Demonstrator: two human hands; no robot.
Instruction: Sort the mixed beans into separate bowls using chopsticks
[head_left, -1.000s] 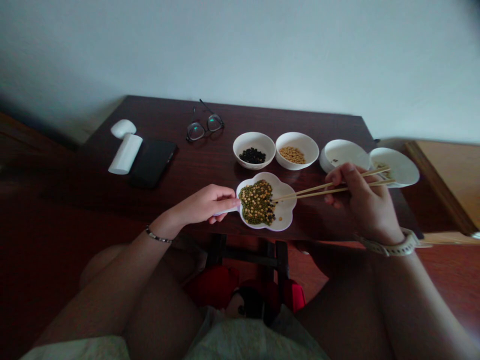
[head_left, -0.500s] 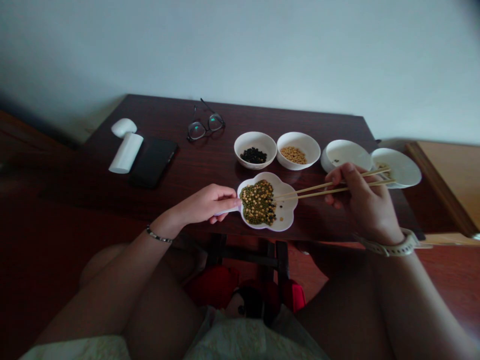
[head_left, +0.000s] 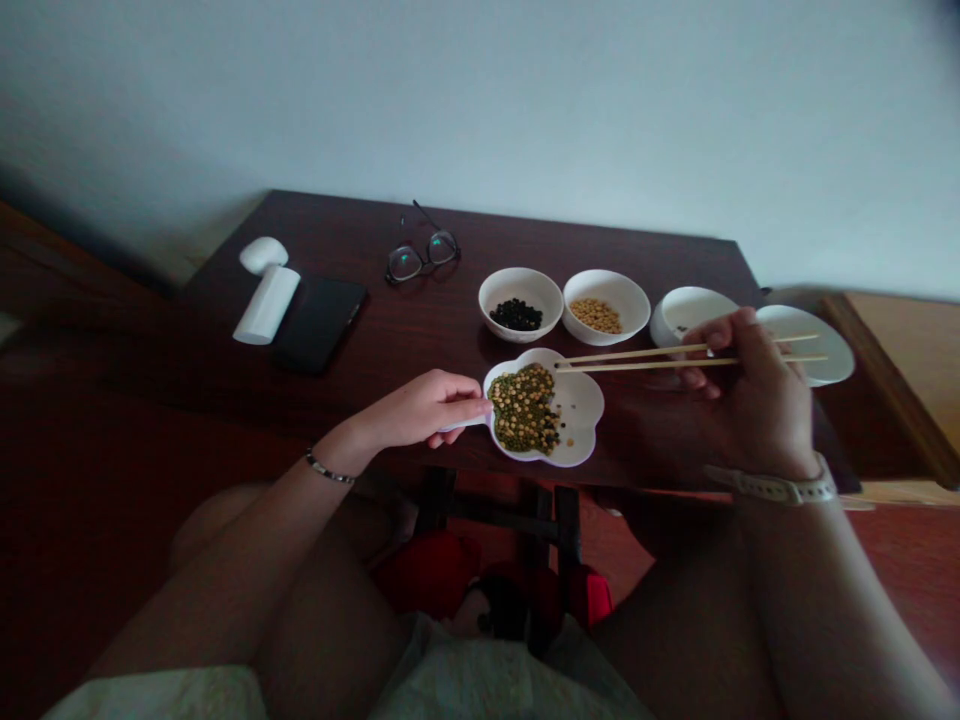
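My left hand (head_left: pixel 435 408) is closed around the handle of a white flower-shaped dish (head_left: pixel 585 425). Mixed green and yellow beans (head_left: pixel 525 405) are heaped on the dish's left side, with a few dark ones scattered at right. In my right hand (head_left: pixel 761 395) is a pair of wooden chopsticks (head_left: pixel 637 356), tips pointing left over the dish's far rim. A small dark bean (head_left: pixel 557 367) appears between the tips. Just beyond the dish stand a white bowl of black beans (head_left: pixel 517 315) and a white bowl of yellow beans (head_left: pixel 597 316).
Farther right are a white bowl (head_left: pixel 694 300) with a few dark bits and another white bowl (head_left: pixel 832 345), partly behind my right hand. Glasses (head_left: pixel 424 262), a black phone (head_left: pixel 319 325) and a white cylindrical object (head_left: pixel 267 305) lie on the dark table (head_left: pixel 337 225).
The chopstick tips have lifted from the bean heap to the dish's far rim, with a dark bean now at them. My right hand has risen slightly. The view has shifted a little.
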